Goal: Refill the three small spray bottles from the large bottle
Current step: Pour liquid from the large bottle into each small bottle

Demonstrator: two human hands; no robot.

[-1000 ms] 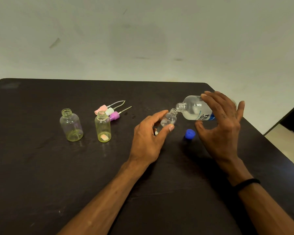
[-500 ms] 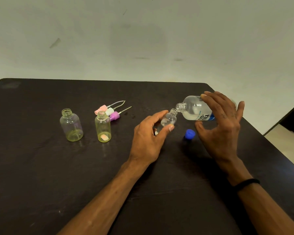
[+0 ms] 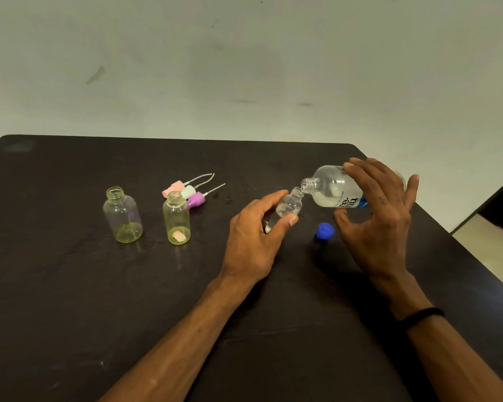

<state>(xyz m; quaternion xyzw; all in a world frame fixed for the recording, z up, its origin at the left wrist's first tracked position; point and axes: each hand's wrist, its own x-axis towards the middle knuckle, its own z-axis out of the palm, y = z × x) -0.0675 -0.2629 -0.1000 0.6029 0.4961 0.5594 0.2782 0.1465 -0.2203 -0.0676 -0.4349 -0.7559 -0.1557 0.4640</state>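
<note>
Nothing shifted since earlier frames; left hand [image 3: 251,240] pinching tilted small bottle [image 3: 288,206], angled to meet the spout; right hand [image 3: 379,219] gripping tipped large bottle [image 3: 330,191], fingers spread. Blue cap [image 3: 325,230] set aside; two small bottles [image 3: 122,217] waiting, open.

A plain room: dark table [image 3: 70,285] against a bare scuffed wall [image 3: 244,68].

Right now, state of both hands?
Left hand: holding the small bottle, tilted toward the pour.
Right hand: gripping the large bottle, tipped with its mouth at the small bottle's neck.

large bottle [image 3: 334,190] tipped slightly steeper, otherwise no visible change
</note>
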